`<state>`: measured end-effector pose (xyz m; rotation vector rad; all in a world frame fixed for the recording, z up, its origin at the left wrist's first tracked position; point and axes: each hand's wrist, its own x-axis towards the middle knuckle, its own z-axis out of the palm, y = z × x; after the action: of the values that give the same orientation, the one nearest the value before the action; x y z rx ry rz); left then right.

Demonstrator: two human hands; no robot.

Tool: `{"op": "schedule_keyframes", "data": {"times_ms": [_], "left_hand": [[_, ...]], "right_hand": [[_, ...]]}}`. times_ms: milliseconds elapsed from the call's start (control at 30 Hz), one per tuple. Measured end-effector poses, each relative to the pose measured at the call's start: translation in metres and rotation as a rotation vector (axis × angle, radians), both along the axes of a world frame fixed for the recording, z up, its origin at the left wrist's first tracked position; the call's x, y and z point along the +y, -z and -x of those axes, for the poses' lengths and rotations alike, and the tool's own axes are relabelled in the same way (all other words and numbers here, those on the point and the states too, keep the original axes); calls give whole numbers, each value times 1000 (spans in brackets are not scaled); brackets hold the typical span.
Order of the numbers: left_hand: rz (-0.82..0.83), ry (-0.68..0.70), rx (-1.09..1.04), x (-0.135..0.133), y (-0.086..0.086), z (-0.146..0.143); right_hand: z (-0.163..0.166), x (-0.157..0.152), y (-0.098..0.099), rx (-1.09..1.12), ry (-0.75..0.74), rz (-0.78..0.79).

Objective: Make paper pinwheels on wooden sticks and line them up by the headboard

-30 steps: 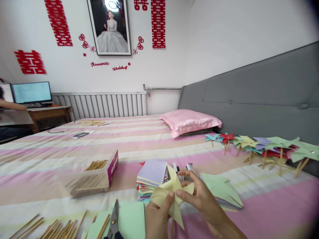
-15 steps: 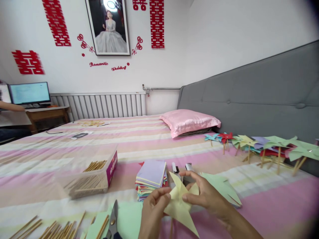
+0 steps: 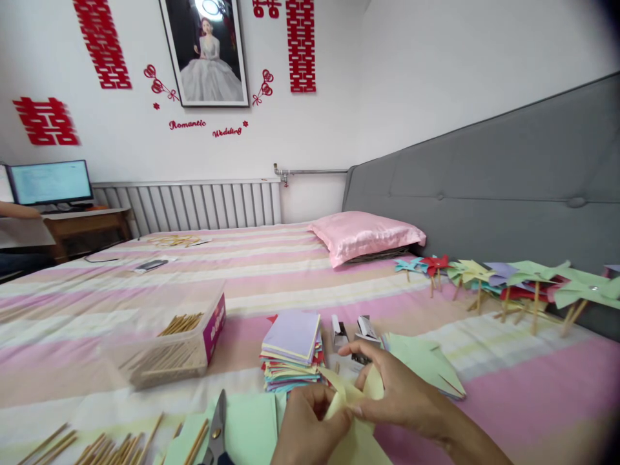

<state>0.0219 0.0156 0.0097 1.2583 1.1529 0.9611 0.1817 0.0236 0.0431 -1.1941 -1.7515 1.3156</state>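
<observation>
Both of my hands hold a pale yellow paper pinwheel [image 3: 356,426] low in the middle of the view. My left hand [image 3: 307,429] pinches its centre from the left with closed fingers. My right hand [image 3: 394,394] grips it from the right, thumb and fingers pressed on the folded flaps. Just beyond the hands lies a stack of coloured paper squares [image 3: 293,349] with a lilac sheet on top, and a pile of cut green sheets [image 3: 426,361] lies to its right.
Scissors [image 3: 216,429] and loose wooden sticks [image 3: 106,445] lie at the lower left, beside a clear box of sticks [image 3: 179,342]. Finished pinwheels [image 3: 508,284] stand along the grey headboard [image 3: 484,181]. A pink pillow [image 3: 368,236] lies behind. Another person sits at a desk with a monitor [image 3: 51,182] far left.
The yellow pinwheel has dropped lower and closer to me, and both hands have closed in on its centre. The view has shifted slightly right.
</observation>
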Motion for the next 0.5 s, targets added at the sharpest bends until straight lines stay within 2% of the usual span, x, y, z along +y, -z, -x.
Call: {"op": "schedule_keyframes", "data": {"times_ms": [200,300,400,500], "left_hand": [[16,-25,-29,-1,6,0],[45,-91,-102,0,2,0],[88,-222,-189,4,-1,6],[156,-349,-280,6,-3,13]], "right_hand": [[5,-1,5,-26,50,-55],[7,4,7,119,54,-52],[7,9,8,274,189,-164],[5,9,3,300,327,-326]]}}
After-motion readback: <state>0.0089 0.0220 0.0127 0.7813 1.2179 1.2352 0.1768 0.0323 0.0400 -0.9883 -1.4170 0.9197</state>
